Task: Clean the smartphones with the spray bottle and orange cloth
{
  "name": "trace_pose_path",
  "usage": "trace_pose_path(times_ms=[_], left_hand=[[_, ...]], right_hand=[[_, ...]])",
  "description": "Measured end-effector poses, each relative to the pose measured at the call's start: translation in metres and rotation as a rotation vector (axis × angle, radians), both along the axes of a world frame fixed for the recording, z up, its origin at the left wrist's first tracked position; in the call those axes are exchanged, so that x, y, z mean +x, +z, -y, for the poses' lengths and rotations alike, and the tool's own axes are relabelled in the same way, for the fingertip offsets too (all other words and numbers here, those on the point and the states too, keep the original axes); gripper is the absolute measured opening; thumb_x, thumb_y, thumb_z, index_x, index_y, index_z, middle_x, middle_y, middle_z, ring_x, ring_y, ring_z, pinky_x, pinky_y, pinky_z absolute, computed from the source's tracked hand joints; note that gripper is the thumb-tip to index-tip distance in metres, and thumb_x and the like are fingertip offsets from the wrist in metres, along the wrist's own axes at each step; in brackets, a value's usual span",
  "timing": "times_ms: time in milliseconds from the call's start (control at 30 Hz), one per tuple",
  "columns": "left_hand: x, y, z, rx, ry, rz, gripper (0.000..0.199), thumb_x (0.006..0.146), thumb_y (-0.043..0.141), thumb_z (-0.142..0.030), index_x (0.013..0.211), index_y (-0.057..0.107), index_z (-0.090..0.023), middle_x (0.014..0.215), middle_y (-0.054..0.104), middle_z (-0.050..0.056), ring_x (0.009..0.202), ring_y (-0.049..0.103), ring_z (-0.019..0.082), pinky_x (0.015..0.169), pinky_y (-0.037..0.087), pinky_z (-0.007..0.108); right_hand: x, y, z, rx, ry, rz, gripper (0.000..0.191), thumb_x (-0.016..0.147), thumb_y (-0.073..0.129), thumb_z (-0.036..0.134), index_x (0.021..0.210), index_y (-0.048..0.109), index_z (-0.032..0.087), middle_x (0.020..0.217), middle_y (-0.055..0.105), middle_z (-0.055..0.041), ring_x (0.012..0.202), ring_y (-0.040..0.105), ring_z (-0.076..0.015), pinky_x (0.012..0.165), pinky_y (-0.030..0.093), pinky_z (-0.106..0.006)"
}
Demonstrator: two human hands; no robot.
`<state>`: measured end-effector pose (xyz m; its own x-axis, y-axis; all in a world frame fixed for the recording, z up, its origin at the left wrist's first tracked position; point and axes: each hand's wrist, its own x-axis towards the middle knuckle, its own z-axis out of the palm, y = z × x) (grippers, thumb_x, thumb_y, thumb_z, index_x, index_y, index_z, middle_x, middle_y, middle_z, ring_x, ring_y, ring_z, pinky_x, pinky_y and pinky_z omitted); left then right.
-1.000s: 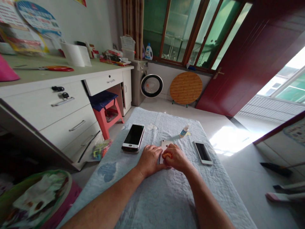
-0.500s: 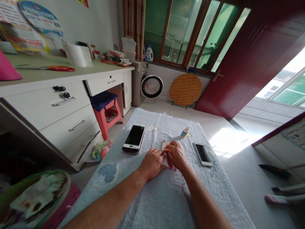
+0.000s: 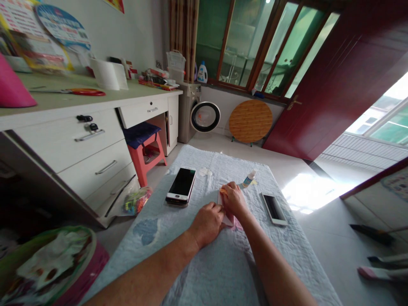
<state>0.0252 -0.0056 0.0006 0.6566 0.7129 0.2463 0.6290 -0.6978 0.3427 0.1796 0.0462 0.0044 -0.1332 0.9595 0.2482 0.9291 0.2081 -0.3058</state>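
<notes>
A pale, thin phone (image 3: 228, 219) lies between my hands on the blue cloth cover (image 3: 207, 272), mostly hidden by my fingers. My left hand (image 3: 208, 222) grips its left edge, fingers bent. Pressed to its far end is a small orange cloth (image 3: 224, 191), pinched in the closed fingers of my right hand (image 3: 236, 199). Beyond that hand stands a small spray bottle (image 3: 248, 179) with a white top. A white phone (image 3: 274, 209) with a dark screen lies to the right. On the left, another phone (image 3: 181, 185) rests on a stack, screen up.
Left of the table are a waste bin (image 3: 95, 255) with crumpled tissues, a clear bag (image 3: 135, 202) of colourful bits and a red stool (image 3: 143, 163). A white desk (image 3: 92, 146) runs along the wall. Behind are a washing machine (image 3: 188, 114) and a round wooden tabletop (image 3: 250, 121).
My right hand has slid a little toward the phone's far end with the orange cloth, uncovering more of its near end. My left hand stays at the phone. The view has shifted slightly.
</notes>
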Motion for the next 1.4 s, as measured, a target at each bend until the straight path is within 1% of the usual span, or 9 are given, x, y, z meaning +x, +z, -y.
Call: trace_pose_path(times_ms=[100, 267, 400, 467, 667, 800, 933, 1100, 1400], left_hand=[[0.003, -0.003, 0.001, 0.043, -0.022, -0.020, 0.025, 0.092, 0.053, -0.037, 0.099, 0.064, -0.016, 0.098, 0.066, 0.008, 0.096, 0.056, 0.023, 0.087, 0.047, 0.035], [0.009, -0.006, 0.005, 0.107, -0.067, -0.065, 0.014, 0.092, 0.051, -0.017, 0.094, 0.065, -0.015, 0.093, 0.068, 0.007, 0.092, 0.059, 0.022, 0.081, 0.049, 0.033], [0.013, -0.004, 0.011, 0.107, -0.133, -0.028, 0.014, 0.092, 0.052, -0.015, 0.095, 0.066, -0.016, 0.096, 0.069, 0.007, 0.095, 0.061, 0.021, 0.084, 0.050, 0.032], [0.013, -0.001, 0.012, 0.100, -0.144, -0.027, 0.015, 0.092, 0.051, -0.013, 0.096, 0.066, -0.015, 0.098, 0.068, 0.008, 0.097, 0.061, 0.020, 0.085, 0.050, 0.032], [0.008, 0.005, 0.013, 0.014, -0.125, -0.058, 0.018, 0.093, 0.048, -0.014, 0.096, 0.066, -0.016, 0.096, 0.068, 0.007, 0.099, 0.059, 0.021, 0.083, 0.051, 0.031], [0.007, 0.003, 0.010, 0.023, -0.097, -0.074, 0.019, 0.094, 0.045, -0.017, 0.091, 0.065, -0.016, 0.094, 0.066, 0.007, 0.096, 0.058, 0.021, 0.081, 0.050, 0.031], [0.006, -0.001, 0.006, 0.068, -0.044, -0.047, 0.020, 0.095, 0.045, -0.022, 0.095, 0.064, -0.017, 0.099, 0.066, 0.008, 0.100, 0.056, 0.023, 0.085, 0.048, 0.034], [0.007, -0.004, 0.005, 0.064, -0.053, -0.060, 0.017, 0.095, 0.048, -0.025, 0.094, 0.063, -0.017, 0.096, 0.066, 0.008, 0.099, 0.056, 0.023, 0.084, 0.048, 0.034], [0.007, -0.002, 0.008, 0.075, -0.026, -0.049, 0.008, 0.090, 0.055, -0.020, 0.090, 0.062, -0.016, 0.098, 0.066, 0.008, 0.099, 0.058, 0.023, 0.085, 0.049, 0.035]], right_hand=[[0.001, 0.000, 0.001, -0.008, 0.043, -0.004, 0.019, 0.089, 0.050, 0.016, 0.094, 0.069, 0.020, 0.097, 0.056, -0.0075, 0.093, 0.051, -0.0183, 0.087, 0.037, -0.028], [0.007, 0.008, 0.015, -0.092, 0.241, -0.105, 0.019, 0.087, 0.054, 0.015, 0.086, 0.072, 0.020, 0.091, 0.056, -0.0042, 0.086, 0.052, -0.0149, 0.084, 0.039, -0.028], [0.010, 0.018, 0.029, -0.220, 0.416, -0.174, 0.024, 0.082, 0.055, 0.007, 0.087, 0.074, 0.021, 0.087, 0.056, -0.0029, 0.083, 0.052, -0.0132, 0.080, 0.039, -0.026], [0.011, 0.021, 0.032, -0.252, 0.450, -0.158, 0.027, 0.080, 0.054, 0.004, 0.087, 0.074, 0.021, 0.086, 0.055, -0.0026, 0.081, 0.051, -0.0127, 0.079, 0.039, -0.026], [0.005, 0.015, 0.018, -0.160, 0.312, -0.052, 0.021, 0.083, 0.056, 0.012, 0.082, 0.074, 0.022, 0.089, 0.057, -0.0033, 0.085, 0.049, -0.0151, 0.081, 0.037, -0.027], [0.003, 0.008, 0.001, -0.121, 0.201, 0.035, 0.020, 0.085, 0.056, 0.016, 0.092, 0.073, 0.024, 0.101, 0.057, -0.0052, 0.091, 0.048, -0.0171, 0.083, 0.037, -0.028], [0.001, 0.006, -0.010, -0.070, 0.154, 0.102, 0.022, 0.088, 0.053, 0.017, 0.097, 0.071, 0.026, 0.106, 0.055, -0.0062, 0.095, 0.046, -0.0186, 0.083, 0.037, -0.028], [-0.003, 0.009, -0.015, -0.067, 0.171, 0.149, 0.023, 0.088, 0.050, 0.015, 0.093, 0.070, 0.025, 0.108, 0.054, -0.0062, 0.096, 0.044, -0.0191, 0.083, 0.036, -0.029], [-0.003, 0.016, -0.007, -0.121, 0.330, 0.230, 0.017, 0.086, 0.057, 0.019, 0.085, 0.072, 0.027, 0.110, 0.053, -0.0050, 0.102, 0.040, -0.0212, 0.085, 0.034, -0.033]])
